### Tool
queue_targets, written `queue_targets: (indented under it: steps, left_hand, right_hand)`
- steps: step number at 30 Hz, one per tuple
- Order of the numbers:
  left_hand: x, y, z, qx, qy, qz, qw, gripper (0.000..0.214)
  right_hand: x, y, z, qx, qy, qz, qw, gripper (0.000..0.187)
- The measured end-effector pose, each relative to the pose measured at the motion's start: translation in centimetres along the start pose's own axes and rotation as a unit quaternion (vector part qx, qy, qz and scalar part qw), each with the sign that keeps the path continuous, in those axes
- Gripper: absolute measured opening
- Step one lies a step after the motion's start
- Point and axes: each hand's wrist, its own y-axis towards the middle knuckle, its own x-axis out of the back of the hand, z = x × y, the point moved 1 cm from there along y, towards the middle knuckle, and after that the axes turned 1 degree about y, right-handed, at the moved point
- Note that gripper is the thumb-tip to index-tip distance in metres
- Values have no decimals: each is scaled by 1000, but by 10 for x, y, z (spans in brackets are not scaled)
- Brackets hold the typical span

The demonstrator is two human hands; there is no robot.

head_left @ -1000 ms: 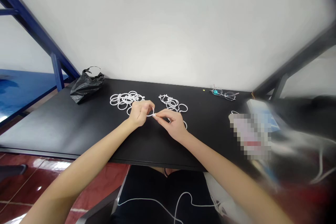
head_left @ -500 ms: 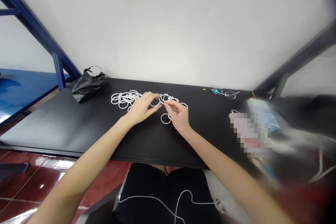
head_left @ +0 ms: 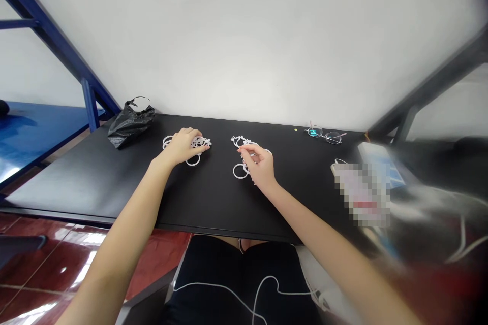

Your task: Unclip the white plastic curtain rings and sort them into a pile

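On the black table [head_left: 95, 183] lie two loose piles of white plastic rings. My left hand [head_left: 183, 146] rests flat on the left pile [head_left: 201, 141], fingers stretched over the rings and touching them. My right hand [head_left: 260, 163] hovers at the near edge of the right pile [head_left: 244, 141], fingers loosely curled and apart, with nothing visibly held. A single white ring [head_left: 239, 172] lies on the table just left of that hand.
A crumpled black plastic bag [head_left: 129, 121] sits at the back left. Eyeglasses [head_left: 326, 136] lie at the back right. A blurred-out object [head_left: 362, 194] and a blue-white item are at the right. A blue metal frame [head_left: 57, 45] stands left; a white cable [head_left: 244, 292] crosses my lap.
Both hands held one ring together in front of the piles, carried it to the right pile, then parted. My left hand has moved back left onto the left pile.
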Motion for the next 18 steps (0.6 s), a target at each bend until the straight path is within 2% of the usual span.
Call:
queue_targets:
  steps: [7, 10, 12, 15, 18]
  left_hand:
    - [-1, 0, -2, -16, -6, 11, 1000, 47]
    - [1, 0, -2, -20, -14, 1, 1000, 49]
    - [3, 0, -7, -31, -26, -25, 999, 47]
    - [8, -1, -22, -67, -64, -93, 991, 40]
    - [9, -3, -42, -115, -97, -117, 982, 30]
  right_hand:
    - [0, 0, 1, 2, -10, 4, 1000, 17]
    - [0, 0, 0, 4, -21, 11, 1000, 16]
    - [1, 2, -1, 29, -52, 19, 998, 13]
    - [5, 5, -2, 101, -157, 79, 979, 15]
    - [9, 7, -2, 143, -270, 177, 936, 22]
